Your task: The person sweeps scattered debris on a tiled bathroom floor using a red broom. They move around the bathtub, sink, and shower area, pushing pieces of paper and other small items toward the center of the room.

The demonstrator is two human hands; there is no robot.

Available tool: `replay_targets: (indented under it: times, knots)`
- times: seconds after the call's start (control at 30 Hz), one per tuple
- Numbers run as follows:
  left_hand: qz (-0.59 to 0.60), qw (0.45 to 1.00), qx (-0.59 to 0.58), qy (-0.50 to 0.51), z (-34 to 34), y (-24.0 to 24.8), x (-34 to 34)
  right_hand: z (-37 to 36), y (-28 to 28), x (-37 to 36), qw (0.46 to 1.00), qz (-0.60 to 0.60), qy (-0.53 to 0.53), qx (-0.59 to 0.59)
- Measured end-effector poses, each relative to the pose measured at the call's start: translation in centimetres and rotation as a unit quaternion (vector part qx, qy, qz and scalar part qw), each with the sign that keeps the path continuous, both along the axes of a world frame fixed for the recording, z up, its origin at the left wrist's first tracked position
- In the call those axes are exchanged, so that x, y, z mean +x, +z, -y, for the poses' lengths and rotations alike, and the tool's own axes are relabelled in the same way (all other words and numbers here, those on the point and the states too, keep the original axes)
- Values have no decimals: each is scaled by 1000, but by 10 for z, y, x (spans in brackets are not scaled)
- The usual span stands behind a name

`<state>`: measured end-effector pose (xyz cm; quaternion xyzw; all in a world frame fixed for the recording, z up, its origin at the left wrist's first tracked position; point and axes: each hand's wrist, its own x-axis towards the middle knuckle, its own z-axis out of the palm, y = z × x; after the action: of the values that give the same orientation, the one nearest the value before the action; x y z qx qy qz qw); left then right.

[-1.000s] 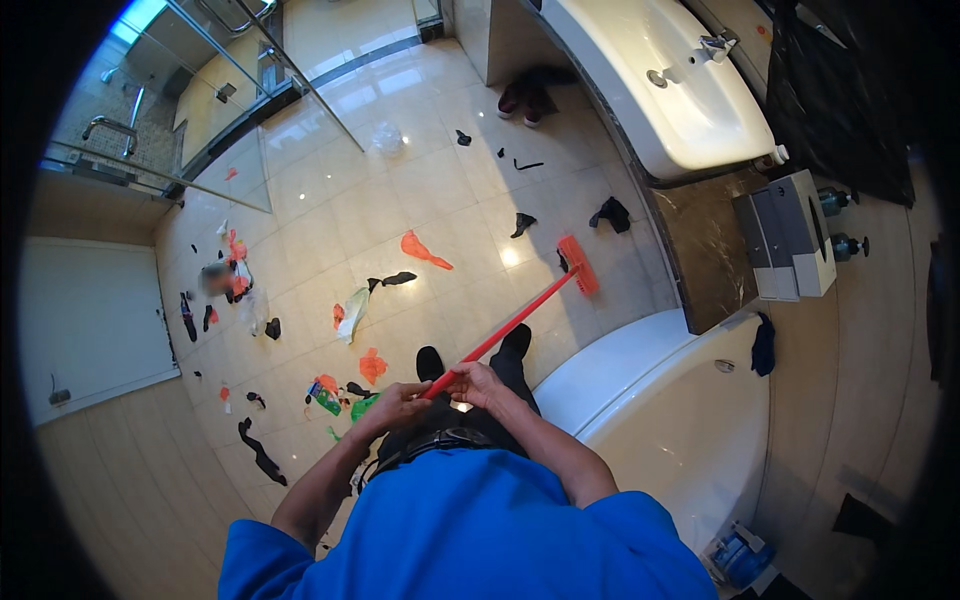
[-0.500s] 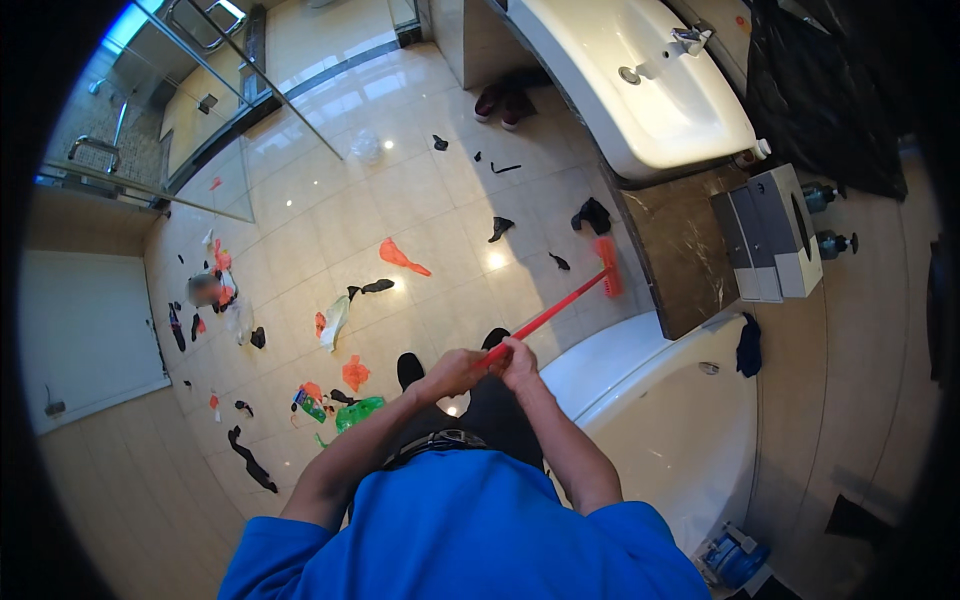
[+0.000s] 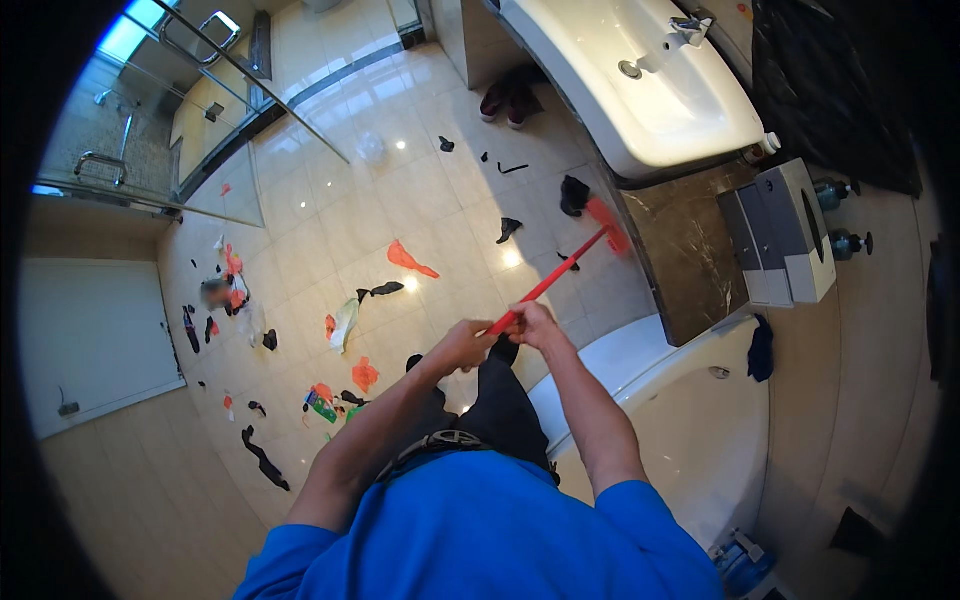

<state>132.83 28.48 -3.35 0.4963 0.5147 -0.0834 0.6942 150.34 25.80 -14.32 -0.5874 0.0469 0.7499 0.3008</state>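
The left hand (image 3: 465,345) and the right hand (image 3: 533,325) both grasp the broom (image 3: 560,272) at the frame's centre; its head (image 3: 606,222) is right of centre, just beside a black scrap (image 3: 574,196).

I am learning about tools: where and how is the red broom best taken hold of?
Probably two-handed, near the upper end of the handle, coming from the near side: it is slim, straight and slants up that way, away from the brush head.
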Motion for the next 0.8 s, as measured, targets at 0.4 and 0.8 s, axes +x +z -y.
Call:
replay_targets:
  times: [0.4,0.8]
  knots:
    - [-12,993,-27,118,76,56,-196,57,26,-205,991,-127,40,-14]
    - [86,991,-72,77,62,44,-127,75,25,-148,988,4,-156,19]
